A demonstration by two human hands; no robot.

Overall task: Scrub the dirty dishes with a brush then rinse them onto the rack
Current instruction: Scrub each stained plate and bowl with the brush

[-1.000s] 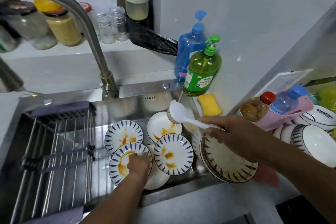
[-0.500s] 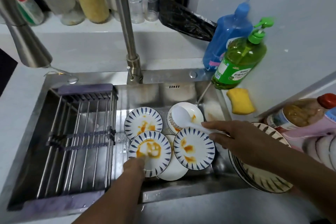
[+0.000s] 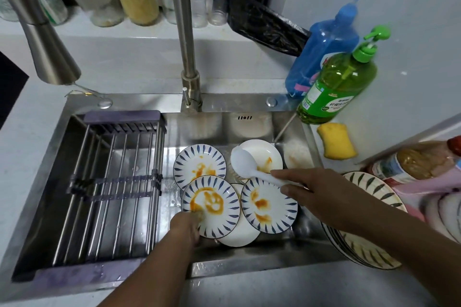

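Observation:
Several small plates smeared with orange sauce lie in the steel sink (image 3: 249, 260). My left hand (image 3: 185, 228) grips the near-left rim of a blue-patterned plate (image 3: 214, 207). My right hand (image 3: 316, 197) holds the handle of a white dish brush (image 3: 245, 163), its head over the back white plate (image 3: 264, 154). Another blue-patterned plate (image 3: 268, 207) lies under my right fingers, and one more plate (image 3: 199, 166) sits behind. A metal drying rack (image 3: 109, 189) spans the sink's left half with nothing on it.
The faucet (image 3: 185, 40) rises behind the sink, its spout (image 3: 50, 57) hanging at the upper left. Green (image 3: 336, 87) and blue (image 3: 321, 57) soap bottles and a yellow sponge (image 3: 336, 142) stand at the right. A stack of striped plates (image 3: 369, 232) sits on the right counter.
The view has dropped and closed in on the sink. My left hand slid to the near rim of the front-left plate. The brush head came lower, over the back plate.

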